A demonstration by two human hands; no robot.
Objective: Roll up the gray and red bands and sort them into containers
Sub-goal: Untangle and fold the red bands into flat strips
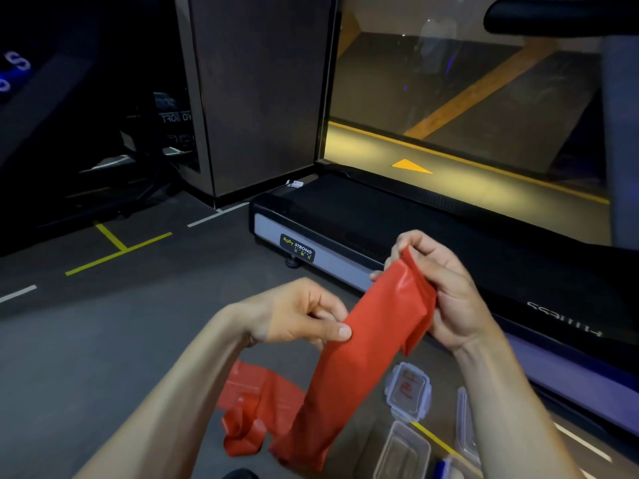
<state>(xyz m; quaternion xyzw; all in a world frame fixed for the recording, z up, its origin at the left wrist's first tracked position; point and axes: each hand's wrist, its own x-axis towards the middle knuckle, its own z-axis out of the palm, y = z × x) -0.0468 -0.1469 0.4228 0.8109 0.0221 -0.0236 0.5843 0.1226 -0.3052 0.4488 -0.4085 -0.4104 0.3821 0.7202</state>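
Head view. Red band (359, 357) held up between both hands, above the floor (103, 340). Right hand (446, 292) clamped on the band's upper end, thumb and fingers curled round a folded-over flap. Left hand (301, 316) pinched on the band's left edge lower down, thumb on top. Hands apart, joined only by the band stretched between them. Rest of the band hung down from the left hand to the floor and lay there in a loose, crumpled heap at lower centre.

Lidded clear container (409, 392) stood on the floor just right of the hanging band, something red seen through its lid. Open clear container (403, 451) lay near it, closer to the camera. Further clear plastic pieces at the right edge, partly hidden by the right forearm; kind could not be told.

Treadmill (345, 216) stood behind the hands, label on its end reading "BODY STRONG". Yellow and white tape lines marked the floor at left.
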